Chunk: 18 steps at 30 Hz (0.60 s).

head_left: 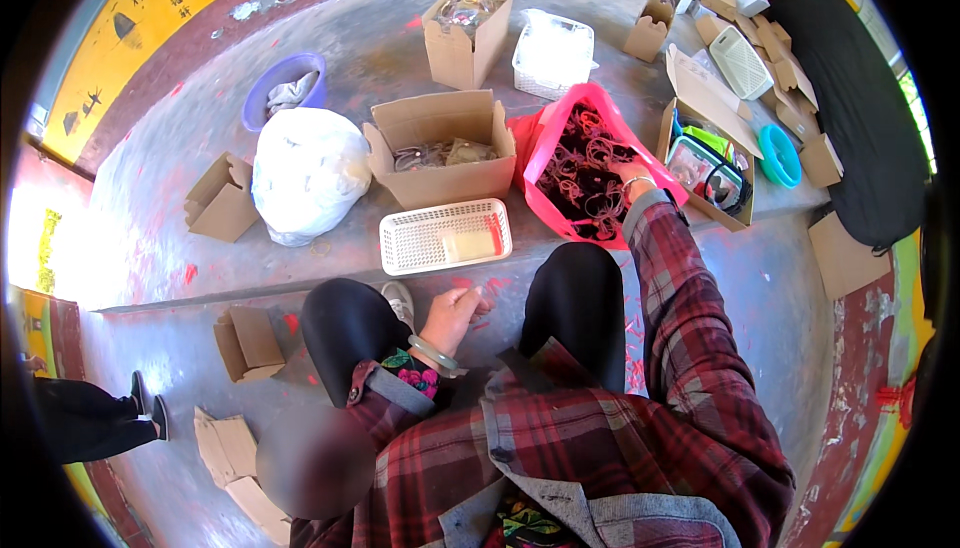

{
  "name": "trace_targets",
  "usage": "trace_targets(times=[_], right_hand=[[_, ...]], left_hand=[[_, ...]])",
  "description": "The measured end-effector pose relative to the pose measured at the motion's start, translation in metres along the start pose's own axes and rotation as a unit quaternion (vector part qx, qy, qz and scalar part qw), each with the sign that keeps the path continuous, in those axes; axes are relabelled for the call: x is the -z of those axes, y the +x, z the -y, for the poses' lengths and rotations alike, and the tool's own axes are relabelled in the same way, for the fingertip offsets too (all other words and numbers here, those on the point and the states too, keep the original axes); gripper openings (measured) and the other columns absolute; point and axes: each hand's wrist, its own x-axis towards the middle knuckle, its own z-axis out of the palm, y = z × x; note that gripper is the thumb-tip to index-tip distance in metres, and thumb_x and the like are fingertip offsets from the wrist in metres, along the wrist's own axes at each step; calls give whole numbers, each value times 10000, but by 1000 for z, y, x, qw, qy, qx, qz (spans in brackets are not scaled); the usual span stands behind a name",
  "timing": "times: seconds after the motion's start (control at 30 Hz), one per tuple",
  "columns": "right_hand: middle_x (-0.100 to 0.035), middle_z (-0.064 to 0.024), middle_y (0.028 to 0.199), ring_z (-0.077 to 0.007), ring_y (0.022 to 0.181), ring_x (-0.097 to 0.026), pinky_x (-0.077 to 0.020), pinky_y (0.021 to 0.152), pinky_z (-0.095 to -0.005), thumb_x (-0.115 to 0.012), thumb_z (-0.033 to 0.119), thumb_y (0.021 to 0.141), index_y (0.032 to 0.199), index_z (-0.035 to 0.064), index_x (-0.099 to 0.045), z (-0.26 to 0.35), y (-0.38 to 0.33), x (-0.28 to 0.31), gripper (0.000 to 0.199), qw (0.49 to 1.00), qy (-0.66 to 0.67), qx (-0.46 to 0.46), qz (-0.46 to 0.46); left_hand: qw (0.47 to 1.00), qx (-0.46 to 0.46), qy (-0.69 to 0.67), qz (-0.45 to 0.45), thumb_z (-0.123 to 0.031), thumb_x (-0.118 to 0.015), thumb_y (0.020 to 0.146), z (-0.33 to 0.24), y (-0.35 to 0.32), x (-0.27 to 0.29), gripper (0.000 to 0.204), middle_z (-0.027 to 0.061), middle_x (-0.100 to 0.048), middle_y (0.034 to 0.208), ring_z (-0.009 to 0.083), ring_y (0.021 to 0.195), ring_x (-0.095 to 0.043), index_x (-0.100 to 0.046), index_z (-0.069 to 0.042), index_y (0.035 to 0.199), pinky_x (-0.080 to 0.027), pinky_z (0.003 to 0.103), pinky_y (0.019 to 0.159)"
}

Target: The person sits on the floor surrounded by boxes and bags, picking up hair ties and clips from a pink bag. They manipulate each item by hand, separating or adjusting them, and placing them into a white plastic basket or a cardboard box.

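My right hand reaches into an open pink plastic bag on the raised ledge in front of me. Thin looped strands, dark with pale pink coils, fill the bag; my fingers are partly hidden among them. Between my knees is my left hand, its fingers curled in and the thumb against them. Whatever it may hold is too small to make out. Just beyond it stands a white plastic basket with a pale flat packet inside.
Behind the basket is an open cardboard box of clear packets. A stuffed white bag sits left of it. To the right, a carton holds mixed items near a teal basin. Another person's legs show at far left.
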Motion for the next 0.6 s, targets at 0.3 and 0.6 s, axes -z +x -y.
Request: trace_targets(times=[0.3,0.6], right_hand=[[-606,-204,957,-365,912,-576,-454,786,-410,-592,248,711,941,57,-608,-8,24,-22,299,903,-377,194,-69],[-620,-190,909,-338,848,-602,-476,760,-361,-620,224,691,1001,83,-633,6,-49,-80,341,851,-385,312,172]], left_hand=[[999,35,-18,-4,-292,-509,888,-10,-4,-6,314,67,-644,831,89,704,-521,-616,-9,806,-411,237,670],[999,30,-24,2,-277,-511,888,-5,-2,-5,311,84,-649,846,90,702,-521,-609,-7,770,-413,230,661]])
